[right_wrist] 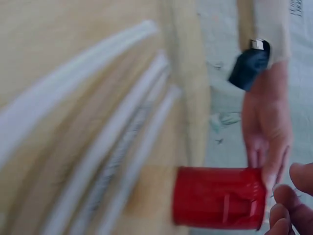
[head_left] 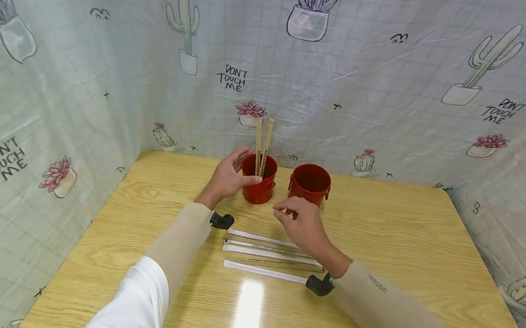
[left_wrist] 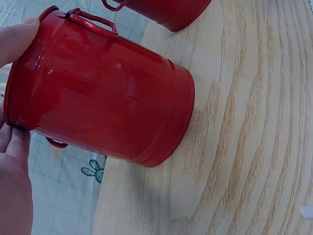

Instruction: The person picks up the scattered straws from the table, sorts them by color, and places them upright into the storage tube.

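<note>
My left hand (head_left: 226,179) grips the rim of the left red bucket (head_left: 258,193), thumb at the front and fingers round its left side. That bucket (left_wrist: 107,93) fills much of the left wrist view. Two long tan sticks (head_left: 268,139) with dark print, like wrapped chopsticks, stand upright in it. In front of the right red bucket (head_left: 307,191), my right hand (head_left: 305,226) hovers with fingers loosely bent and nothing visible between them. Below it lie several long slim packets, some white (head_left: 265,271), some brown with print (head_left: 276,264). The right wrist view is blurred.
Both buckets stand near the back edge of the wooden table (head_left: 394,242). Behind and beside it hangs a cactus-print curtain (head_left: 368,127). Dark wrist cameras sit on both forearms, the right one (head_left: 320,284) over the packets' right ends.
</note>
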The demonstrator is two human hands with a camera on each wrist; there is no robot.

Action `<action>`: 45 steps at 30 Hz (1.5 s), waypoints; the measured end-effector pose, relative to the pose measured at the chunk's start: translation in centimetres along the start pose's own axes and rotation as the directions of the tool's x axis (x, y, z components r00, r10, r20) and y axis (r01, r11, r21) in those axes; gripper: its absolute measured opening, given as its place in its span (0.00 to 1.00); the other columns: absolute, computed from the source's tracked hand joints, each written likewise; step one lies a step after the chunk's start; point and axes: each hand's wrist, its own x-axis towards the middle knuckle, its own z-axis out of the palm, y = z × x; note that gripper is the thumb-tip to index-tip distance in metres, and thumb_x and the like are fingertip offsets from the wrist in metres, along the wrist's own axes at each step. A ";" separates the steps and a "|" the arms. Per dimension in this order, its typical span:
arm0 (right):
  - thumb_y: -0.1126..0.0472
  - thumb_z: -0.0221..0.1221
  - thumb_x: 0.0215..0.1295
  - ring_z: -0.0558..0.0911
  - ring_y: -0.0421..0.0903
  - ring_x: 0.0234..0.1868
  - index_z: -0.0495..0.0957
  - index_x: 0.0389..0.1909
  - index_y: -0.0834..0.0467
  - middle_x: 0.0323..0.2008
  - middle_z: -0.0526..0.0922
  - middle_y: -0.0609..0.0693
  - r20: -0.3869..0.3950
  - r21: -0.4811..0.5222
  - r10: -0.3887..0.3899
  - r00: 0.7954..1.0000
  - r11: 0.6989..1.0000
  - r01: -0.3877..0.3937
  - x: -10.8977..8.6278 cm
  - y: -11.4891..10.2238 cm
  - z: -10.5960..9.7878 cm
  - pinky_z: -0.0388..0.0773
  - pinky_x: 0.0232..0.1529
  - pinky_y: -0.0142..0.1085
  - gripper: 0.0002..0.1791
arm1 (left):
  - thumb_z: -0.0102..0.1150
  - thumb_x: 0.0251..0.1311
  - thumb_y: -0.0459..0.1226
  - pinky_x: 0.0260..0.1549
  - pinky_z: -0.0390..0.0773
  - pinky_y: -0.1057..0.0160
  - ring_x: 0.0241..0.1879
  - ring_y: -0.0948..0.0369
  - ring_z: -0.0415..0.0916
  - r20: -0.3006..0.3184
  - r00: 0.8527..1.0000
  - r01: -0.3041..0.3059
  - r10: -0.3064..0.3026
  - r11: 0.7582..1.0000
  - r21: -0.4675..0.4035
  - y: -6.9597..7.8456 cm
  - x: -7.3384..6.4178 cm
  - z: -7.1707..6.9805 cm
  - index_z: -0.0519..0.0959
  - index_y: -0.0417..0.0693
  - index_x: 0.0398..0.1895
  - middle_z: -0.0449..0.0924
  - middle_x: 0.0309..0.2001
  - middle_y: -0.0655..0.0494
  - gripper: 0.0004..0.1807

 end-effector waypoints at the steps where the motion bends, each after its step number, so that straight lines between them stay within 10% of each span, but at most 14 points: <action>1: 0.65 0.70 0.64 0.76 0.43 0.33 0.91 0.40 0.56 0.37 0.89 0.49 0.013 -0.019 -0.008 1.000 1.000 0.008 -0.5 0.4 -0.1 0.75 0.33 0.30 0.05 | 0.78 0.56 0.38 0.83 0.57 0.55 0.82 0.54 0.58 0.000 1.000 0.001 -0.001 1.000 0.000 0.0 0.0 0.0 0.58 0.47 0.82 0.65 0.80 0.53 0.53; 13: 0.70 0.70 0.61 0.83 0.44 0.41 0.91 0.37 0.55 0.36 0.90 0.45 0.318 -0.301 -0.206 0.925 0.904 0.304 -4.9 5.2 -1.5 0.85 0.43 0.36 0.08 | 0.78 0.57 0.38 0.83 0.57 0.54 0.82 0.55 0.57 -0.004 1.000 -0.002 0.002 1.000 0.017 -0.1 -0.5 -0.3 0.58 0.47 0.82 0.65 0.80 0.54 0.52; 33: 0.73 0.66 0.63 0.84 0.42 0.38 0.90 0.35 0.54 0.35 0.90 0.44 0.384 -0.288 -0.206 0.900 0.899 0.329 -5.3 6.5 0.0 0.85 0.44 0.37 0.11 | 0.77 0.58 0.35 0.84 0.52 0.56 0.83 0.56 0.54 0.012 0.999 0.032 -0.032 0.999 -0.013 -0.3 -0.5 -0.2 0.56 0.51 0.84 0.62 0.81 0.55 0.53; 45: 0.74 0.64 0.65 0.76 0.38 0.36 0.86 0.41 0.55 0.33 0.83 0.44 0.458 -0.324 -0.075 0.886 0.914 0.244 -5.1 6.4 -0.2 0.84 0.47 0.40 0.11 | 0.78 0.57 0.37 0.83 0.55 0.55 0.82 0.55 0.58 -0.005 1.000 -0.016 0.016 1.000 -0.007 0.1 -0.9 0.3 0.58 0.48 0.82 0.66 0.79 0.53 0.52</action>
